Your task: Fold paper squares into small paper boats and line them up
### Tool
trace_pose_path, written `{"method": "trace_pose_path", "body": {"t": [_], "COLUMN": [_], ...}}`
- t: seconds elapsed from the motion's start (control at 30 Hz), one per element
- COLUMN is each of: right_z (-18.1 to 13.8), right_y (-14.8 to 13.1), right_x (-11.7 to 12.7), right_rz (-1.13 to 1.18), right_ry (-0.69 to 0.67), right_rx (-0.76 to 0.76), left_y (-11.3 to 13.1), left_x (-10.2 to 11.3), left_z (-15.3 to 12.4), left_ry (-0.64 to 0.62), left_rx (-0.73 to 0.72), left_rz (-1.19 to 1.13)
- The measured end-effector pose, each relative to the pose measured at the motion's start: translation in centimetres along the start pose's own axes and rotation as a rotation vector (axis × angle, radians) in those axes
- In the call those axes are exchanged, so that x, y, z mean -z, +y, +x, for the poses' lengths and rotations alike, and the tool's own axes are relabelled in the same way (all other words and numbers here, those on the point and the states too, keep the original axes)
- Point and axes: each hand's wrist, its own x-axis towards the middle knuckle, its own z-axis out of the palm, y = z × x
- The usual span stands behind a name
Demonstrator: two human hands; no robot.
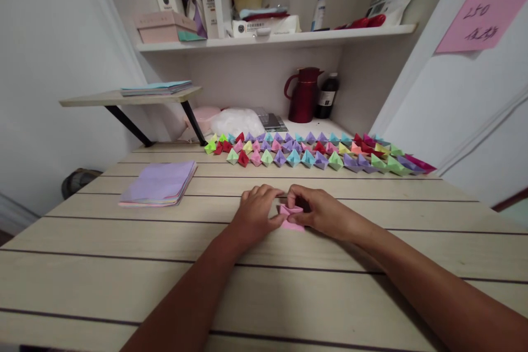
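A small folded piece of pink paper [293,225] lies on the table in front of me, with a raised fold along its top. My right hand [315,210] pinches that fold from the right between thumb and bent index finger. On the other side, my left hand [256,212] rests with its thumb tip at the paper's left edge. Its index finger reaches past the paper's far side, and a gap shows between thumb and index finger. The fingers of both hands hide part of the paper.
Behind my hands stand rows of folded paper boats [293,158] in many colours. A stack of purple-topped paper [159,182] lies at the left. Further back are a small raised shelf [152,99], a red jug [304,96] and a dark bottle [327,96].
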Motion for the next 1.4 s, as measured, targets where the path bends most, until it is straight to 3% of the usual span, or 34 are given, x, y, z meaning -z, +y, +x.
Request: {"method": "trace_pose_path", "body": {"t": [0.2,0.37,0.47,0.57,0.73,0.9,1.07,1.3,1.4], "right_z": [0.2,0.7,1.0,1.1,1.1,1.1,0.7,0.5,0.6], "right_y": [0.0,-0.5,-0.9,-1.3,-1.4,-0.5,-0.6,-0.5,-0.4], "right_x": [-0.4,-0.7,-0.8,-0.9,-0.8,-0.5,-0.5,-1.0,-1.1], "right_rz": [0.298,0.488,0.586,0.665,0.709,0.544,0.345,0.261,0.091], "right_ry": [0.074,0.166,0.191,0.248,0.255,0.236,0.151,0.128,0.191], "right_rx": [-0.018,-0.043,-0.051,-0.085,-0.132,-0.150,-0.135,-0.121,-0.060], "left_y": [0.2,1.4,2.1,2.6,2.4,2.1,2.8,2.2,2.0], "left_x": [0.5,0.6,0.7,1.0,0.9,0.4,1.3,1.1,0.7], "left_z": [0.2,0.3,0.2,0.0,0.0,0.0,-0.3,-0.3,-0.3], "left_ry": [0.093,0.244,0.223,0.214,0.162,0.253,0.212,0.211,0.233], "left_rx": [0.023,0.216,0.338,0.407,0.425,0.374,0.322,0.445,0.424], "left_rz": [-0.233,-0.677,-0.957,-1.090,-1.097,-0.896,-0.714,-0.891,-0.826]}}
